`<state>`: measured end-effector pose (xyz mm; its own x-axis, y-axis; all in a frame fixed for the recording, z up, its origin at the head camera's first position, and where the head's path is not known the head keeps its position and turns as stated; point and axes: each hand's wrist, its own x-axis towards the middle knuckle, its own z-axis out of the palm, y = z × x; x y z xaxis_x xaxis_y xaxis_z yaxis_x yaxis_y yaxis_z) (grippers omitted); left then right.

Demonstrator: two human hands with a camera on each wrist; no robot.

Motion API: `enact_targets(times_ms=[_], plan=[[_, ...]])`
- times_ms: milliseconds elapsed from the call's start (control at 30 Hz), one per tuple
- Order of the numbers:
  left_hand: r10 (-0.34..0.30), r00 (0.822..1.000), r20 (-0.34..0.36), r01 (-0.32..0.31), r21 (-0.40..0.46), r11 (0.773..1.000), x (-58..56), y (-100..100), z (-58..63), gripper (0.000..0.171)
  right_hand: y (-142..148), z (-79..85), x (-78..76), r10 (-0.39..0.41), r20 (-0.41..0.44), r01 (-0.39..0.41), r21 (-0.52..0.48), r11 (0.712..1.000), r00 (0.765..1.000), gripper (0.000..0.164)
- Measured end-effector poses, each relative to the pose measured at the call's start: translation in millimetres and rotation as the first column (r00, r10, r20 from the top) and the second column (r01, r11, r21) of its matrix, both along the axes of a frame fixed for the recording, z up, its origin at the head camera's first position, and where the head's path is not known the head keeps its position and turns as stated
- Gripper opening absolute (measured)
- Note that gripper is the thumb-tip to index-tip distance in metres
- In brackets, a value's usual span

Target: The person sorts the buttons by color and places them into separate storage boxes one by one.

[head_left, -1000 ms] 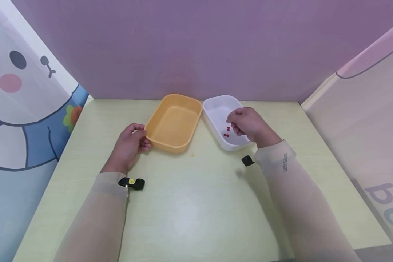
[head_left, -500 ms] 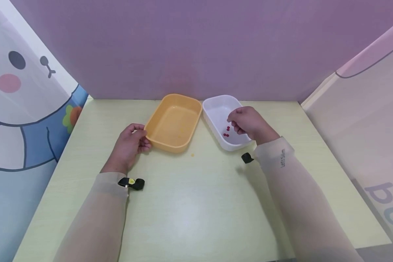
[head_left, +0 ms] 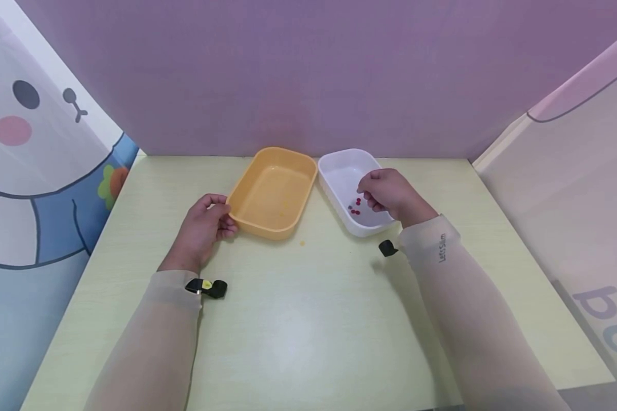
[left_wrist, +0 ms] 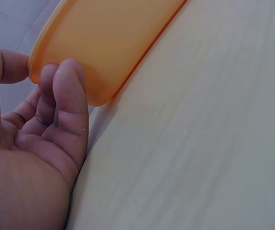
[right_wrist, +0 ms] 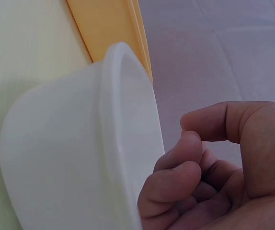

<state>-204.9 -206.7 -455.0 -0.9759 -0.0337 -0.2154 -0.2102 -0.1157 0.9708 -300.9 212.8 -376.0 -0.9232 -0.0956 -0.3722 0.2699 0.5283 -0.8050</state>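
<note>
My left hand pinches the near left corner of an orange plastic tray. In the left wrist view, its thumb lies on one side of the rim and fingers on the other. Over the near right part of a white tray, my right hand has curled fingers, thumb tip against index tip. Nothing shows between those tips in the right wrist view. Below it, inside the white tray, lie several small red bits and a tiny dark grey bit.
The two trays stand side by side, their far corners close together against the purple back wall. Faint yellow bits show in the orange tray. One small orange speck lies on the pale table in front.
A tiny grey bit now shows in the white tray beside the red ones, absent in both earlier frames. My right hand has shifted only slightly; the left hand and trays stay put.
</note>
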Motion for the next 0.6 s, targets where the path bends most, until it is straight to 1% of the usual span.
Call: enact_targets(times_ms=[333, 467, 600], plan=[[-0.004, 1.000, -0.004, 0.004, -0.006, 1.000, 0.3, 0.3, -0.2, 0.017, -0.5, 0.3, 3.1, 0.007, -0.005, -0.007, -0.011, 1.000, 1.000, 0.030], [-0.005, 1.000, -0.001, 0.005, -0.020, 1.000, -0.2, 0.1, -0.2, 0.018, -0.5, -0.8, 3.8, 0.015, -0.013, -0.015, -0.017, 1.000, 1.000, 0.030], [-0.004, 1.000, 0.008, 0.004, -0.009, 1.000, -0.9, -0.1, -0.3, 0.020, -0.7, -2.4, 4.0, 0.024, -0.026, -0.025, -0.024, 0.999, 0.999, 0.030]])
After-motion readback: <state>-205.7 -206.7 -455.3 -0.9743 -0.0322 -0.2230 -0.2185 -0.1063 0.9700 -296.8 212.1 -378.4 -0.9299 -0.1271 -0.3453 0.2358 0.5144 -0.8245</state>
